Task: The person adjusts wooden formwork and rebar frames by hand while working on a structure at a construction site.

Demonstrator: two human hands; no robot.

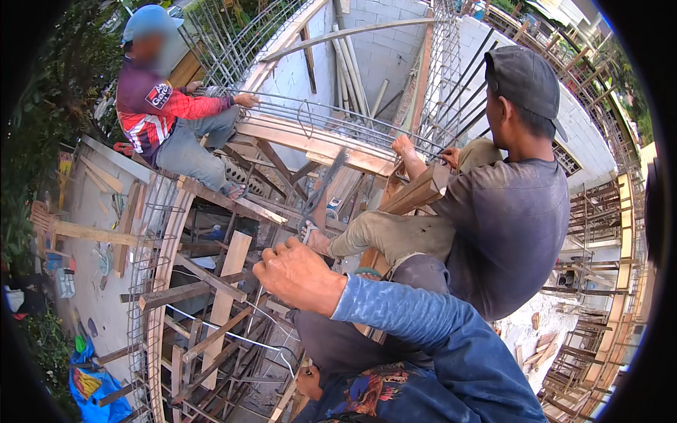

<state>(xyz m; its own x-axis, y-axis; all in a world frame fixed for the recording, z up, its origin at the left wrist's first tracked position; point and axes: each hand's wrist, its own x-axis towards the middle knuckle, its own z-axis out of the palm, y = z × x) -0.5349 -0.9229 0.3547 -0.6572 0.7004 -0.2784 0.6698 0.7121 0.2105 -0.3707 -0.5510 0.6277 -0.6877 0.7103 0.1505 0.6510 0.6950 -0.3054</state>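
My right hand [300, 276], in a blue sleeve, is raised mid-view and closed. From its fingers a dark, blurred wire bundle [324, 187] sticks out toward the beam; it looks like tie wire. My left hand [308, 381] is low beside my printed shirt, partly cut off by my clothing, its fingers unclear. Beyond my right hand, long steel bars with stirrups [307, 118] lie along a wooden beam form [317, 143]. A co-worker in a blue cap [169, 106] holds the bars' left end. Another, in a dark cap [504, 183], has hands at their right end.
Below is an open timber framework [211, 289] with gaps down to lower levels. A vertical rebar cage [451, 53] rises behind the right co-worker. Pale pipes [349, 74] lean against a block wall [384, 53]. A blue tarp bag [95, 384] lies lower left.
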